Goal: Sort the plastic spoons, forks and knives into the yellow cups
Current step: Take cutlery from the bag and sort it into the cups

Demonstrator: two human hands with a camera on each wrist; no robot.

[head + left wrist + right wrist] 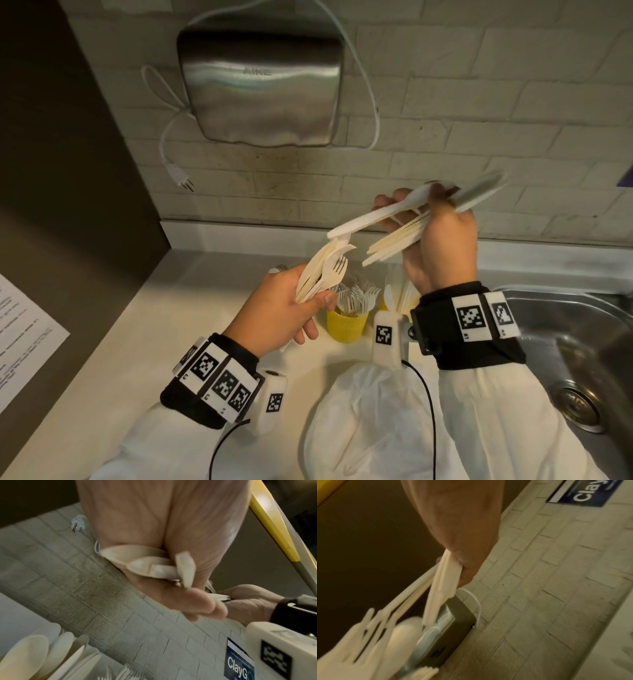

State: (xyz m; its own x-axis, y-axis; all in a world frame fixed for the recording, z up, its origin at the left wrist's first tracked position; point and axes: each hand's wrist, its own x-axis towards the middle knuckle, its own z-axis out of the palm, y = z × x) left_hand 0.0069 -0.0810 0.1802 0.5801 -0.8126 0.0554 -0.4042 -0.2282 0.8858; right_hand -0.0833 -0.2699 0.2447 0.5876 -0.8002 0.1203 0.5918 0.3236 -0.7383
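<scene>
My left hand [305, 308] grips a bunch of cream forks [329, 267] by the handles, tines up, above the counter. In the left wrist view the handle ends [154, 566] lie across its palm. My right hand [424, 219], higher and to the right, grips a second bundle of cutlery [394, 241]; one long white piece [373, 217] from it reaches down-left to the forks' tips. Below stands a yellow cup [346, 330] full of white forks. A second yellow cup [383, 306] with white cutlery is mostly hidden behind my right wrist.
A white plastic bag [370, 411] lies on the counter near me. A steel sink [565, 342] is at the right. On the brick wall hangs a metal hand dryer [260, 89] with its plug [181, 178] dangling. A printed sheet [24, 339] lies at the left.
</scene>
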